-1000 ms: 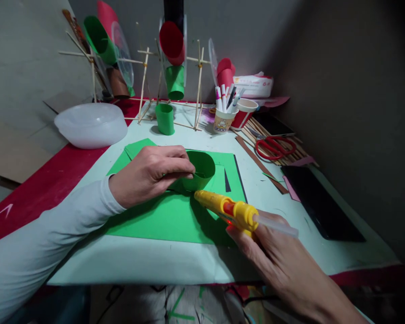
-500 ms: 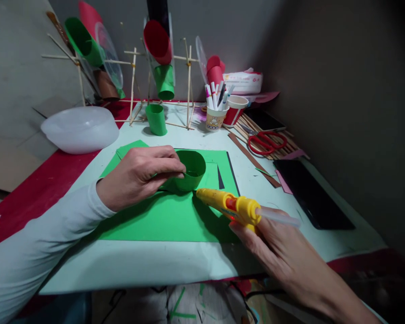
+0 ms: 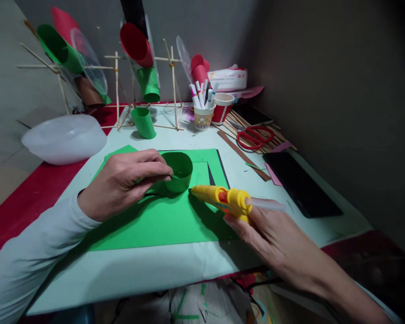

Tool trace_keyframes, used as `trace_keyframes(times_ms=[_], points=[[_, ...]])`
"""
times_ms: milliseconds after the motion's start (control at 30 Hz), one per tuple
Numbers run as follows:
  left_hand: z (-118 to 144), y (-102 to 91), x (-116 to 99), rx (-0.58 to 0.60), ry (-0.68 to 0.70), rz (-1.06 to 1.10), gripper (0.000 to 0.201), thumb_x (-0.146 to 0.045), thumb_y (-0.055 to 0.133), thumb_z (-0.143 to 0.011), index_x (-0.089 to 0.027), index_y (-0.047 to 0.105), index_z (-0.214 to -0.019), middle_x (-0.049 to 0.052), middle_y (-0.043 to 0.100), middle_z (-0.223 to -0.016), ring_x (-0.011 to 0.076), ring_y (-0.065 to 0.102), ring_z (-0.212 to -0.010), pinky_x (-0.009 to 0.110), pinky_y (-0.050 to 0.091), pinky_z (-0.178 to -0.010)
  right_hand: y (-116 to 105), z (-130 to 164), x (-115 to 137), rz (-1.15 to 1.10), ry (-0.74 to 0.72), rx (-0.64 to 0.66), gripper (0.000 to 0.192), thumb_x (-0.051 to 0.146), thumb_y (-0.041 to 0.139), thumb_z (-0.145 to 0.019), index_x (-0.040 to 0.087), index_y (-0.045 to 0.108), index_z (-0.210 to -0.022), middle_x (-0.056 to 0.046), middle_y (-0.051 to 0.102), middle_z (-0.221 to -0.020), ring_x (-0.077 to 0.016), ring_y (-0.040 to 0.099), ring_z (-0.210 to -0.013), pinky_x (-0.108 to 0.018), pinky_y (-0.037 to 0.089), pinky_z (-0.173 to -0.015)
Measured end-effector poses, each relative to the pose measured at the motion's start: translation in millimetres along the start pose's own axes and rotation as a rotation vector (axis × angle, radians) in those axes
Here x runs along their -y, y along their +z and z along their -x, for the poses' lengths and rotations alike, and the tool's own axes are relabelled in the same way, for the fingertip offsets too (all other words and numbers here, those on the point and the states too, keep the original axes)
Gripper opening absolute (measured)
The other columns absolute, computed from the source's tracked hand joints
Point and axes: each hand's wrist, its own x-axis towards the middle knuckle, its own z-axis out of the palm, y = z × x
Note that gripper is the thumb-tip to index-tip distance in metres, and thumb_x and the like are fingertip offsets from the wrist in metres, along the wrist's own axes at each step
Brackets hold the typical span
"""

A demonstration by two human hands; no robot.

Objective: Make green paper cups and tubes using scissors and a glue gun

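My left hand [image 3: 128, 180] pinches the left edge of a green paper tube [image 3: 180, 182] between thumb and fingers. The tube stands with its open end up, over a green paper sheet [image 3: 131, 236]. Wrapped around a yellow hot glue gun [image 3: 211, 194] is my right hand [image 3: 273, 238]. The gun's dark nozzle points left, close to the tube's lower right side; whether it touches cannot be made out. A clear glue stick [image 3: 268, 204] sticks out of the gun's back, and a small red light glows on its body.
Behind stands a wooden stick frame [image 3: 173, 90] with red and green paper tubes. A white plastic bowl [image 3: 65, 138] sits at left. Rightward are a marker cup [image 3: 203, 118], a red paper cup [image 3: 222, 110], red-handled scissors [image 3: 255, 137] on sticks, and a black phone [image 3: 302, 184].
The view has shifted, so most things appear further left. The glue gun's nozzle stays near the tube's lower right side, and both hands keep their holds.
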Motion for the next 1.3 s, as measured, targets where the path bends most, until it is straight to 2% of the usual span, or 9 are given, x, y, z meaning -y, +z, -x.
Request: trace_keyframes(times_ms=[167, 300, 667, 833, 1067, 1300], points=[[-2, -1.6, -2, 0.029, 0.007, -0.004, 0.019, -0.004, 0.055, -0.092, -0.013, 0.071, -0.099, 0.009, 0.071, -0.09, 0.0149, 0.068, -0.078, 0.022, 0.05, -0.069, -2, -2, 0, 0.019, -0.018, -0.022, 0.032, 0.024, 0.044, -0.1, 0.024, 0.036, -0.069, 0.006, 0.043, -0.063, -0.0122, 0.039, -0.049, -0.028, 0.026, -0.05], [-1, -2.1, -2, 0.019, 0.012, 0.007, 0.02, -0.002, 0.056, -0.091, -0.014, 0.07, -0.1, 0.007, 0.071, -0.091, 0.0132, 0.067, -0.08, 0.021, 0.051, -0.07, -4, -4, -1, 0.043, 0.007, -0.002, 0.03, 0.027, 0.042, -0.101, 0.024, 0.04, -0.071, 0.006, 0.043, -0.06, -0.0128, 0.04, -0.049, -0.028, 0.025, -0.05], [5, -2.5, -1, 0.03, -0.033, 0.073, 0.032, -0.001, 0.055, -0.091, -0.023, 0.068, -0.109, 0.005, 0.069, -0.097, 0.0156, 0.066, -0.086, 0.025, 0.05, -0.074, -6, -17, -11, 0.097, 0.101, 0.03, 0.039, 0.038, 0.043, -0.099, 0.025, 0.03, -0.065, 0.003, 0.041, -0.059, -0.0159, 0.041, -0.052, -0.03, 0.021, -0.052], [5, -3.7, -2, 0.041, -0.048, 0.066, 0.031, -0.003, 0.054, -0.093, -0.024, 0.067, -0.111, 0.006, 0.068, -0.099, 0.0157, 0.066, -0.087, 0.026, 0.05, -0.074, -10, -24, -16, 0.036, 0.071, 0.036, 0.036, 0.036, 0.044, -0.101, 0.025, 0.032, -0.068, 0.005, 0.037, -0.06, -0.0144, 0.035, -0.052, -0.03, 0.021, -0.054], [5, -4.8, -3, 0.045, -0.038, 0.06, 0.035, 0.002, 0.058, -0.089, -0.024, 0.067, -0.111, 0.004, 0.069, -0.1, 0.0152, 0.067, -0.089, 0.023, 0.052, -0.076, -13, -34, -24, 0.051, 0.029, -0.035, 0.04, 0.039, 0.045, -0.101, 0.025, 0.03, -0.067, 0.006, 0.034, -0.058, -0.0132, 0.031, -0.051, -0.029, 0.02, -0.052], [5, -4.4, -1, 0.032, -0.056, 0.071, 0.035, 0.0, 0.059, -0.089, -0.027, 0.069, -0.111, 0.004, 0.071, -0.1, 0.0166, 0.068, -0.089, 0.025, 0.053, -0.077, -13, -39, -24, 0.084, 0.032, -0.007, 0.043, 0.043, 0.043, -0.101, 0.024, 0.03, -0.064, 0.006, 0.033, -0.057, -0.0124, 0.031, -0.05, -0.029, 0.019, -0.051]])
